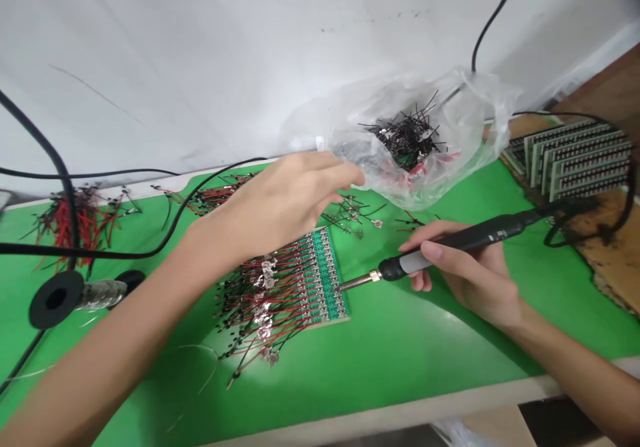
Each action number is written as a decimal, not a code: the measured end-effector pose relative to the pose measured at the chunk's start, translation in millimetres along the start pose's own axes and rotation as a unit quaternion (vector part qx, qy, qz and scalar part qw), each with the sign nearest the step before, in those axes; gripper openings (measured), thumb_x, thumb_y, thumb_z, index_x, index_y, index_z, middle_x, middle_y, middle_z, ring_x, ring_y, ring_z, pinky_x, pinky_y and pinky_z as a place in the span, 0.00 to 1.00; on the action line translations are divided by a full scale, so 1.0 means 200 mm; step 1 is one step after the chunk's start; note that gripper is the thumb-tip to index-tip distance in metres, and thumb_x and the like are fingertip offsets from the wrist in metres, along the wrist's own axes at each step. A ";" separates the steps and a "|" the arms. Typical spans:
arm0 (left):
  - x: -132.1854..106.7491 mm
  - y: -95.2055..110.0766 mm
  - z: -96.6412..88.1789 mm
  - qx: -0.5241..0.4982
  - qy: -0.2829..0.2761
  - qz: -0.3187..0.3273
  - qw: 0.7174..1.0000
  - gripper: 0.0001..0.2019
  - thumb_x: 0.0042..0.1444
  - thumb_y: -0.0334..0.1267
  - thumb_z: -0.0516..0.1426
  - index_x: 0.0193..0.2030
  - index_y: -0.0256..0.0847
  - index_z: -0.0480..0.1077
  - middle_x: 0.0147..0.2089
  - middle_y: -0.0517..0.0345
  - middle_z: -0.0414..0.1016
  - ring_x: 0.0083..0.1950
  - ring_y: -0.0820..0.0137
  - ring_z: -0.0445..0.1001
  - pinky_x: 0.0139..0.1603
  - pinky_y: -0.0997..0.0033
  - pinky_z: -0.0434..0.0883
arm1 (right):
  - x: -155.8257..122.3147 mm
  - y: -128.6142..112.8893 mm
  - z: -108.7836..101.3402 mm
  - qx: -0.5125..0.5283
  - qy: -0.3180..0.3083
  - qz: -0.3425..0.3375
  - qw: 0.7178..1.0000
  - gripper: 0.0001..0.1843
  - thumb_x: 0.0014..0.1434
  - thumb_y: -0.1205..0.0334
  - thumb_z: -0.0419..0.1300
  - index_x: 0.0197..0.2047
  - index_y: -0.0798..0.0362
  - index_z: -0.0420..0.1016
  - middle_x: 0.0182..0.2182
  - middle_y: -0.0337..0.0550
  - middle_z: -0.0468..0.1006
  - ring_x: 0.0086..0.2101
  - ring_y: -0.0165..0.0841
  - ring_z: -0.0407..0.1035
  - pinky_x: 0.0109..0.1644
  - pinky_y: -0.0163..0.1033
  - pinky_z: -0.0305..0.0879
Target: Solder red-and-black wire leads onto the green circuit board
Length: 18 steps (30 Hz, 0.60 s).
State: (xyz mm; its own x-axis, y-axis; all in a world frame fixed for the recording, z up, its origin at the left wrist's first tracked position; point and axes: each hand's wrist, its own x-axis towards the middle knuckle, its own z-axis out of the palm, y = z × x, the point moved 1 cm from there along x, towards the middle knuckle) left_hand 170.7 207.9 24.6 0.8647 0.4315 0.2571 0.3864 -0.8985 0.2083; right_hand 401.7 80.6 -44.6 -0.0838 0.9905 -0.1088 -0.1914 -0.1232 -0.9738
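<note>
My right hand [475, 274] grips a black and grey soldering iron [455, 239], its metal tip at the right edge of a green circuit board panel [327, 274]. Rows of red and black wires run from the panel's left side, ending in small silvery and black parts [265, 274]. Above the panel's upper edge hovers my left hand [305, 190], fingers stretched toward the plastic bag, with nothing visible in them. Loose black-wired silvery parts [355, 215] lie on the green mat just below its fingertips.
The clear plastic bag [465, 160] holds black-wired parts. Stacked circuit boards [590, 160] stand on brown board at right. At left are a solder wire spool [100, 294] and a red and black wire pile [75, 224]. Black cables [125, 255] cross the green mat [400, 360].
</note>
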 end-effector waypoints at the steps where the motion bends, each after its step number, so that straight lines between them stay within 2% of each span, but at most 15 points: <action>1: -0.01 0.00 -0.01 0.003 0.007 0.001 1.000 0.13 0.66 0.32 0.50 0.52 0.46 0.72 0.44 0.56 0.78 0.46 0.64 0.78 0.45 0.65 0.73 | 0.00 0.00 0.00 -0.002 -0.001 -0.001 1.000 0.09 0.62 0.57 0.66 0.39 0.54 0.84 0.22 0.43 0.82 0.21 0.33 0.74 0.23 0.36 0.71; 5: -0.02 0.00 -0.02 0.015 0.023 -0.004 1.000 0.15 0.65 0.29 0.48 0.50 0.44 0.73 0.40 0.57 0.78 0.44 0.64 0.77 0.46 0.63 0.72 | 0.00 0.00 0.00 -0.002 -0.011 0.001 1.000 0.09 0.62 0.57 0.65 0.39 0.54 0.84 0.22 0.43 0.82 0.21 0.33 0.74 0.23 0.36 0.71; 9: 0.00 0.01 0.01 -0.001 0.011 -0.013 1.000 0.15 0.65 0.28 0.48 0.50 0.43 0.73 0.40 0.54 0.77 0.44 0.64 0.76 0.42 0.65 0.71 | -0.01 0.00 0.00 0.000 -0.014 0.007 1.000 0.09 0.62 0.57 0.66 0.39 0.53 0.84 0.22 0.43 0.82 0.21 0.32 0.74 0.24 0.35 0.72; 11: 0.00 0.02 0.01 -0.016 0.015 -0.006 1.000 0.17 0.63 0.27 0.47 0.51 0.42 0.72 0.40 0.55 0.76 0.44 0.64 0.76 0.44 0.64 0.72 | 0.00 0.00 0.00 0.001 -0.012 0.005 1.000 0.09 0.62 0.57 0.66 0.39 0.53 0.84 0.22 0.43 0.82 0.21 0.32 0.74 0.23 0.35 0.71; 15: -0.02 0.01 -0.01 -0.053 0.027 0.018 0.998 0.21 0.61 0.24 0.46 0.55 0.45 0.70 0.51 0.55 0.76 0.53 0.62 0.76 0.53 0.61 0.73 | 0.00 0.00 0.00 -0.003 -0.011 0.003 1.000 0.10 0.62 0.57 0.66 0.39 0.54 0.84 0.22 0.43 0.82 0.21 0.33 0.74 0.23 0.35 0.71; 18: -0.06 0.00 -0.01 -0.051 0.029 0.017 0.998 0.21 0.61 0.25 0.48 0.56 0.47 0.69 0.52 0.56 0.76 0.52 0.63 0.78 0.49 0.64 0.73 | 0.00 0.00 0.00 -0.004 -0.012 0.007 1.000 0.10 0.62 0.57 0.66 0.39 0.54 0.84 0.22 0.43 0.82 0.21 0.32 0.74 0.23 0.35 0.72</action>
State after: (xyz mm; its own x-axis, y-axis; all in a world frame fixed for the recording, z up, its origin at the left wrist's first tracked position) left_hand 160.1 204.0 22.9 0.8556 0.4075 0.3192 0.3198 -0.9010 0.2932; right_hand 402.6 80.6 -44.7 -0.1106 0.9870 -0.1168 -0.1826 -0.1357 -0.9738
